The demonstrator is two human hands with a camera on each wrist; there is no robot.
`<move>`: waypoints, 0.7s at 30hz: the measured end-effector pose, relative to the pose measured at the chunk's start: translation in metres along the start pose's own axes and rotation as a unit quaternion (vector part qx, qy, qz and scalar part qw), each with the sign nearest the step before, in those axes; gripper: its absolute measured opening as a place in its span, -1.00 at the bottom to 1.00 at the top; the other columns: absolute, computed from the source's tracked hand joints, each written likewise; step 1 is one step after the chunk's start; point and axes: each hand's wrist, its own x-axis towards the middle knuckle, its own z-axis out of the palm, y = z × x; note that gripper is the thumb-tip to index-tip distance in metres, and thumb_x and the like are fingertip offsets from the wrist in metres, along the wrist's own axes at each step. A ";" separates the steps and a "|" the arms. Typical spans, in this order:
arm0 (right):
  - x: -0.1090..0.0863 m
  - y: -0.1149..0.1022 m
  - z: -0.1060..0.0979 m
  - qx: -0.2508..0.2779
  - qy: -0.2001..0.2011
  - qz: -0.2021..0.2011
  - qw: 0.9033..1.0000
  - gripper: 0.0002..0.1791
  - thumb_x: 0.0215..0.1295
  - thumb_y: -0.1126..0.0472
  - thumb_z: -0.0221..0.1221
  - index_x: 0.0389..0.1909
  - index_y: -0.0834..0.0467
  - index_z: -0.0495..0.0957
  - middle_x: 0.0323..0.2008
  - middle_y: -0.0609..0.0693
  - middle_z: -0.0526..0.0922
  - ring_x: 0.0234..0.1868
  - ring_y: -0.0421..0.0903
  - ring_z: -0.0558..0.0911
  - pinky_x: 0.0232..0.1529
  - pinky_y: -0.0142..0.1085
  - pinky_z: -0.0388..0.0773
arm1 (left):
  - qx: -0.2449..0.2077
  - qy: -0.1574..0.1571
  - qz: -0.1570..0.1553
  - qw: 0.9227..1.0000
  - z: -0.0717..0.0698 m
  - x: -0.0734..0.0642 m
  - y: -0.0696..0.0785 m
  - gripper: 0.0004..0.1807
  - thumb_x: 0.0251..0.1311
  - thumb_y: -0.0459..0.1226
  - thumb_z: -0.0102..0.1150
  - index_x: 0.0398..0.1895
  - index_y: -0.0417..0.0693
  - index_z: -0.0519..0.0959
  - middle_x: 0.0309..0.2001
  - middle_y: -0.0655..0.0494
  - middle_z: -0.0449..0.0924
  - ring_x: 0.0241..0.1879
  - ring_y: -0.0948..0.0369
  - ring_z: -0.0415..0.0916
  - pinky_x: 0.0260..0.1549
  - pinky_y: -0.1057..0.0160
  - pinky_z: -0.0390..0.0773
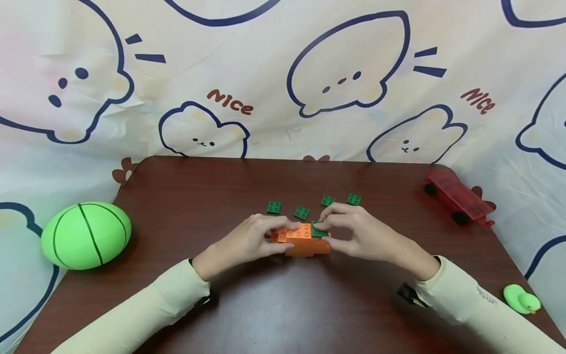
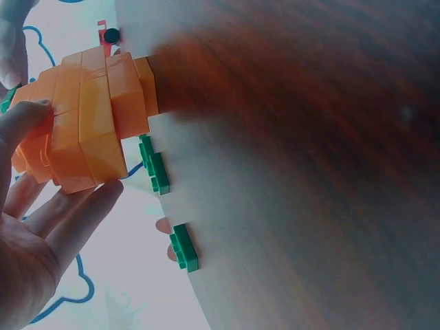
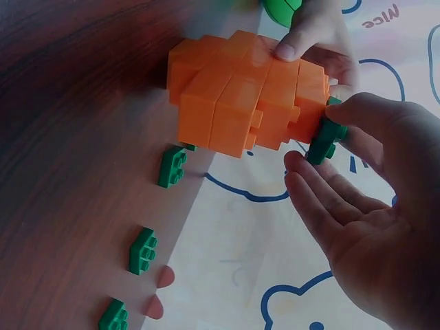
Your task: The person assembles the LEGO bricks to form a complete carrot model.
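An orange block build (image 1: 298,241), stepped and made of several toy bricks, stands on the table in front of me. My left hand (image 1: 258,237) grips its left side, thumb on the near face and fingers on the far side, as the left wrist view also shows. With thumb and fingertips my right hand (image 1: 360,231) pinches a green brick (image 3: 325,132) at the right end of the build's top. That brick sits right at the orange studs. Beyond the build lie several loose green bricks (image 1: 302,212) with studs up.
A green ball (image 1: 86,236) with dark lines rests at the table's left edge. A translucent red toy car (image 1: 460,195) stands at the back right, and a green toy duck (image 1: 522,299) sits at the right edge. A printed cloth (image 1: 265,64) hangs behind the table.
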 end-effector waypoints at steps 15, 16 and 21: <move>0.003 0.010 0.022 0.032 0.029 -0.028 0.999 -0.57 0.07 0.27 0.54 -0.01 0.14 0.67 -0.06 -0.02 0.80 -0.08 -0.19 0.77 -0.04 -0.30 0.73 | 0.005 0.005 0.002 1.000 0.000 0.000 0.001 -0.62 0.23 -0.19 0.46 0.10 0.03 0.65 0.04 0.10 0.78 -0.17 0.33 0.71 -0.16 0.40 0.69; 0.003 0.012 0.026 0.036 0.034 -0.026 0.998 -0.55 0.06 0.27 0.55 -0.01 0.14 0.66 -0.07 -0.03 0.80 -0.09 -0.20 0.77 -0.03 -0.31 0.72 | 0.005 0.007 0.003 1.000 0.000 -0.001 0.001 -0.62 0.22 -0.19 0.47 0.10 0.03 0.65 0.03 0.10 0.78 -0.17 0.33 0.71 -0.16 0.39 0.70; 0.002 0.014 0.036 0.040 0.060 -0.025 0.997 -0.56 0.02 0.28 0.57 -0.09 0.13 0.62 -0.11 -0.06 0.80 -0.12 -0.23 0.76 -0.03 -0.35 0.71 | -0.001 0.019 0.007 1.000 0.002 -0.002 0.000 -0.61 0.21 -0.20 0.48 0.09 0.02 0.66 0.02 0.09 0.78 -0.22 0.34 0.70 -0.22 0.44 0.68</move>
